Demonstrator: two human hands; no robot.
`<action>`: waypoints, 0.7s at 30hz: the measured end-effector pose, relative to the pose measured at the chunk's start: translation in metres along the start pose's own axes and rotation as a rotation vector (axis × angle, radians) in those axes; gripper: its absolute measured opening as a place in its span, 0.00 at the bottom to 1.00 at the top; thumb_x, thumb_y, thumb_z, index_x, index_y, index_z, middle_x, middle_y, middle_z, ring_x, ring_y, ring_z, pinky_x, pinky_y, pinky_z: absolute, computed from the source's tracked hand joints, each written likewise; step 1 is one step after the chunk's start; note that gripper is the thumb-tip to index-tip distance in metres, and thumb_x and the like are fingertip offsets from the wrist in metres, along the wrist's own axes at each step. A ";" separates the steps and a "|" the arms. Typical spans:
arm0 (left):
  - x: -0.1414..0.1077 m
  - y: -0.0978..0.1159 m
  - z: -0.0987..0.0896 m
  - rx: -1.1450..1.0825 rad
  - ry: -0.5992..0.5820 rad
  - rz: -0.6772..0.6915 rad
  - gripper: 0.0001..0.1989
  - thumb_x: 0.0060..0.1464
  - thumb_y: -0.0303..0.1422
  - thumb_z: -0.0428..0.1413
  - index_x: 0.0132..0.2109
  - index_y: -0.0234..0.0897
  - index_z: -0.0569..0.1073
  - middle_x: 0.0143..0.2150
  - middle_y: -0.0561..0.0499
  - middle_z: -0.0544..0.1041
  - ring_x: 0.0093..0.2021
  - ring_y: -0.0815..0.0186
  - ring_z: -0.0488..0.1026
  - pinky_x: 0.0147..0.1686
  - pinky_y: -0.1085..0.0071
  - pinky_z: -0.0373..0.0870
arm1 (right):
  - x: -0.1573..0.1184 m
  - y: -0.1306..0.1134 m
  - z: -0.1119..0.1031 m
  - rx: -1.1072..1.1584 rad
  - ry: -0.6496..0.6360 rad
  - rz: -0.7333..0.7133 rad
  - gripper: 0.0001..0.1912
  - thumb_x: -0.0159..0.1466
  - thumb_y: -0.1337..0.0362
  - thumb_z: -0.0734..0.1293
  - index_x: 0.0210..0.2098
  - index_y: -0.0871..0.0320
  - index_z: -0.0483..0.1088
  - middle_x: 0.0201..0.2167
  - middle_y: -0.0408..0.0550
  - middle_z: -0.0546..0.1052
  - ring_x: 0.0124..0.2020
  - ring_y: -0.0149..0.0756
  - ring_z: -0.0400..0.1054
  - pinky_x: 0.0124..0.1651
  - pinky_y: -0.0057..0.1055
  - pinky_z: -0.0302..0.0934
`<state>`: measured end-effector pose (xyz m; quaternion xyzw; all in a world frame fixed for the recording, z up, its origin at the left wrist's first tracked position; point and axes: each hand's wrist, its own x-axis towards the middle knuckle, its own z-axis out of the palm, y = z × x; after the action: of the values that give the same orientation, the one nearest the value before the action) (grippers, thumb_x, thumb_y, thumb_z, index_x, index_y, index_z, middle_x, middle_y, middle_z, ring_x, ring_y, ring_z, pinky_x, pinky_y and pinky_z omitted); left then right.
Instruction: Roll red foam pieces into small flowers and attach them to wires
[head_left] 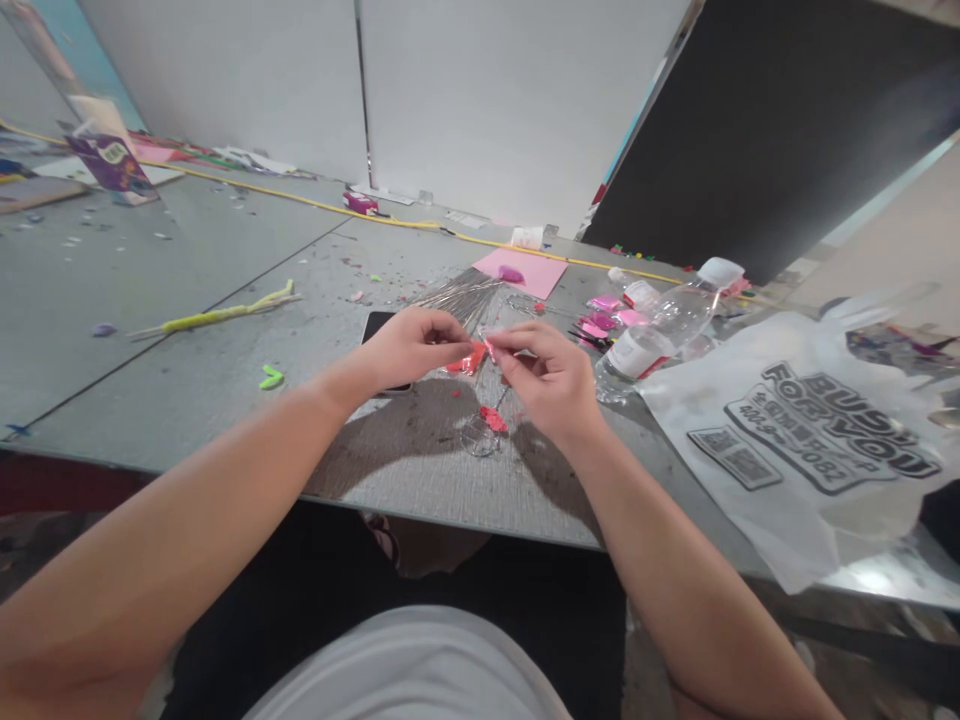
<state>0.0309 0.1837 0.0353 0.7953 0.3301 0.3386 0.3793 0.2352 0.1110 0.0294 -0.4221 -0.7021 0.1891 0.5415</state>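
Nearest the person's lap, a wire loop [477, 440] lies on the bench [420, 485] with a red bit [493, 419] by its rim; just beyond, the right hand [553, 375] seems to pinch a small pinkish-red piece [490, 348] between thumb and forefinger, the left hand's [409, 347] fingers bunched beside it, on what I can't tell. That piece looks light, soft and easily squashed, best taken by its edge. Farther off, thin wires [450, 292] reach toward a pink sheet [536, 272].
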 end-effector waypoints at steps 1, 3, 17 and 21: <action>0.000 0.000 0.000 0.002 -0.004 -0.002 0.14 0.57 0.42 0.63 0.34 0.33 0.80 0.29 0.50 0.79 0.29 0.70 0.69 0.30 0.72 0.62 | 0.001 0.001 0.000 0.016 -0.015 0.011 0.07 0.66 0.63 0.71 0.41 0.53 0.82 0.40 0.48 0.82 0.32 0.33 0.74 0.33 0.33 0.71; 0.000 0.001 -0.001 -0.009 -0.013 -0.004 0.14 0.57 0.41 0.63 0.35 0.33 0.80 0.29 0.50 0.79 0.29 0.69 0.70 0.30 0.72 0.62 | 0.001 0.002 0.000 0.047 -0.036 0.078 0.05 0.66 0.63 0.72 0.39 0.54 0.82 0.35 0.46 0.82 0.28 0.31 0.73 0.32 0.33 0.70; -0.009 0.009 0.009 -0.325 -0.219 -0.035 0.10 0.60 0.38 0.62 0.38 0.36 0.82 0.29 0.54 0.73 0.29 0.72 0.63 0.29 0.72 0.58 | -0.004 0.004 0.007 -0.266 -0.011 -0.383 0.07 0.73 0.60 0.67 0.40 0.51 0.77 0.37 0.49 0.81 0.36 0.37 0.74 0.40 0.37 0.69; -0.010 0.011 0.005 -0.328 -0.175 -0.068 0.11 0.59 0.40 0.63 0.36 0.36 0.81 0.28 0.55 0.71 0.27 0.72 0.61 0.27 0.72 0.55 | -0.004 0.004 0.006 -0.248 0.001 -0.390 0.08 0.74 0.64 0.65 0.43 0.51 0.77 0.39 0.49 0.82 0.41 0.39 0.77 0.43 0.37 0.70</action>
<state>0.0324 0.1684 0.0386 0.7377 0.2627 0.3046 0.5423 0.2313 0.1110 0.0219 -0.3418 -0.7880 -0.0067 0.5120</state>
